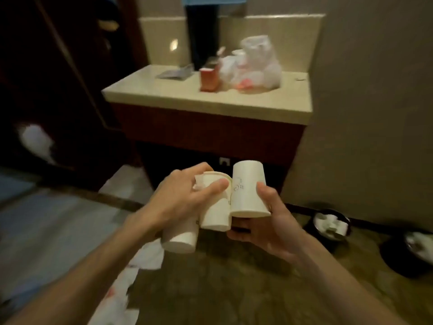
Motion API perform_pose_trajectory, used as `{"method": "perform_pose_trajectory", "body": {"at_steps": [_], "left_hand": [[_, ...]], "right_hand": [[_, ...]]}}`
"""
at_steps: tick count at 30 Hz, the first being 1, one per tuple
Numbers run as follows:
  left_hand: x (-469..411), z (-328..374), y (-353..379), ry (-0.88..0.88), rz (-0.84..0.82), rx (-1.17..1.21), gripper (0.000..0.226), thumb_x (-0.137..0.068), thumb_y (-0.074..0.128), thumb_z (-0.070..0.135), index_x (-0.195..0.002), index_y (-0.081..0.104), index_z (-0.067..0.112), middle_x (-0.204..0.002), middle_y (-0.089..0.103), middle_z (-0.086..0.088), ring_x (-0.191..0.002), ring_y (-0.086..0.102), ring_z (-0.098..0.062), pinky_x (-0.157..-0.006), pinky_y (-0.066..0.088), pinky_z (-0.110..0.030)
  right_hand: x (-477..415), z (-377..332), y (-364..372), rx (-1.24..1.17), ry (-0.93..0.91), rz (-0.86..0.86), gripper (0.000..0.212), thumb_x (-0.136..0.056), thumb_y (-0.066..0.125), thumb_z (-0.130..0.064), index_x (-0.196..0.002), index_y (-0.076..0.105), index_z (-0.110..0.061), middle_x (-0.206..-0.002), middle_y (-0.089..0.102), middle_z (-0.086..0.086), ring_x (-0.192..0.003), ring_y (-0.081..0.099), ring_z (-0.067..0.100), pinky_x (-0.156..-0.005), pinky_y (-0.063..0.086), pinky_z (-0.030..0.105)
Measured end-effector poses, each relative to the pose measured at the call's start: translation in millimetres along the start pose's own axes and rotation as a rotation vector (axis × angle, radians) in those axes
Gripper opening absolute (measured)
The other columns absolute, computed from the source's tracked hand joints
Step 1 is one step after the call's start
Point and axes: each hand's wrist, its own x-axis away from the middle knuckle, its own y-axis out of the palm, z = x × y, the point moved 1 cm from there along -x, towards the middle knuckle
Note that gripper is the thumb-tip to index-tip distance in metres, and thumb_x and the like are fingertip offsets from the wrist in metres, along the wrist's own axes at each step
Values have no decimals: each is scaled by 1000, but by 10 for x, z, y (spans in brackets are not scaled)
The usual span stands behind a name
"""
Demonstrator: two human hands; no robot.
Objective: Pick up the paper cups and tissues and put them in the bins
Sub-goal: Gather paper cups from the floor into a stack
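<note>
My left hand (180, 202) grips two white paper cups, one crumpled (216, 214) with a bit of tissue (199, 184) at its mouth and one lower (180, 242). Beside it, my right hand (262, 224) holds a third white cup (248, 191) upside down, thumb on its side. The three cups touch in front of me. Two black bins stand on the floor at the right, the nearer-to-wall one (330, 225) and another (407, 252), both with white tissue inside. White tissues (145, 256) lie on the floor below my left forearm.
A beige counter (164, 95) over a dark red cabinet stands ahead, carrying a white plastic bag (255, 64), an orange box (209, 78) and a flat packet (175, 72). A beige wall rises at the right. More tissue (35, 141) lies at the far left.
</note>
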Motion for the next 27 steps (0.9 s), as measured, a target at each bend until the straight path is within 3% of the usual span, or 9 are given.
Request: {"method": "perform_pose_trajectory", "body": {"at_steps": [4,8,11,14,24,27], "left_hand": [[-560,781,803,165,-44,-172,65,-73,32,85,-110,57,39,-90,65,15,-77,65,-2,-69,57,-29],[-981,1422,1771,209,-189,-115,48,-84,47,76,-103,60,34,-93,70,10,-78,67,-7,-71,59,-37],[-1223,1807,2465,207,-286,-49,37,-87,51,68,-95,59,33,-91,69,11,-75,67,-4,-69,59,-36],[-1436,2109,3073,168,-354,1,37,-87,53,65,-96,58,30,-93,68,10,-75,67,-4,-69,60,-33],[-2331,2431,4529,141,-693,-8,37,-89,50,68,-97,57,32,-94,68,15,-78,66,1,-70,57,-28],[-2658,2358,4976,121,-760,-19,54,-80,42,81,-100,54,31,-98,68,11,-84,67,-7,-80,57,-41]], "right_hand": [[650,-220,-887,-221,-75,180,87,-59,85,-58,-130,59,-15,-124,65,20,-107,66,34,-86,53,50],[1252,-360,-1833,-347,-150,319,80,-55,89,-53,-120,69,-12,-118,66,21,-94,68,31,-84,54,52],[1571,-426,-2468,-434,-166,380,79,-59,89,-49,-124,67,-10,-128,60,24,-112,59,35,-80,53,52],[1766,-470,-3040,-545,-168,447,81,-58,90,-47,-126,65,-10,-133,57,25,-127,49,40,-94,47,57],[1731,-421,-4562,-764,-131,676,72,-73,72,-49,-132,55,-12,-122,65,24,-104,67,40,-91,50,57],[1547,-389,-4998,-840,-94,713,71,-74,72,-48,-133,53,-14,-122,65,24,-108,65,41,-88,51,57]]}}
